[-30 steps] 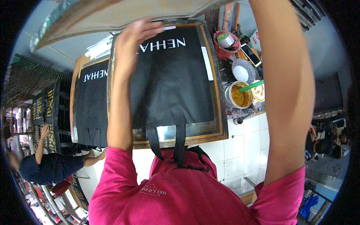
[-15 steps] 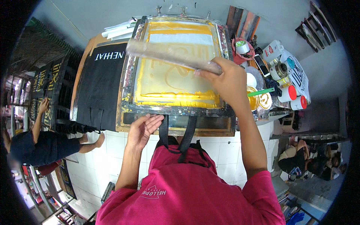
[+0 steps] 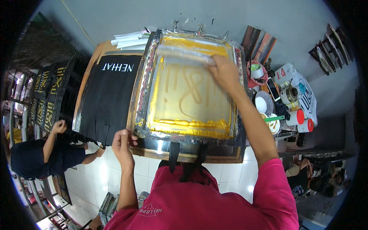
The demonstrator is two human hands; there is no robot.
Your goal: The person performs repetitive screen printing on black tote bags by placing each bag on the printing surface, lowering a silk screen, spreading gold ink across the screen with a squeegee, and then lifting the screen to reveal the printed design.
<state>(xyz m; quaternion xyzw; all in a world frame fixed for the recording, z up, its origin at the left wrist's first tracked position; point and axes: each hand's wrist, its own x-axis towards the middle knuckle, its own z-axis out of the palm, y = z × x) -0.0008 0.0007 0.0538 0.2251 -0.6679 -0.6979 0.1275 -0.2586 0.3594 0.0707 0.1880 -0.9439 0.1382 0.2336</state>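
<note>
My right hand [image 3: 226, 74] is closed on the right end of a long pale squeegee [image 3: 180, 53], slightly blurred, over the far part of a printing screen [image 3: 145, 86]. Golden-yellow ink [image 3: 188, 125] lies thick along the near edge of the mesh and again at the far edge; lettering shows through the middle. From under the screen's near side, two black straps [image 3: 174, 152] hang toward me. My left hand [image 3: 122, 143] hovers by the screen's near left corner, fingers loosely bent and apart, holding nothing that I can see.
Left of the screen lies a black tote bag [image 3: 103, 96] with white lettering. Rolled papers [image 3: 130, 40] sit behind it. At the right crowd red-lidded jars [image 3: 295, 117], a phone [image 3: 273, 89], a green-handled tool [image 3: 274, 119] and cans. A co-worker [image 3: 46, 149] stands at far left.
The squeegee in my right hand has moved to the far end of the screen. My left hand has shifted left and its fingers have curled. My view has tilted a little.
</note>
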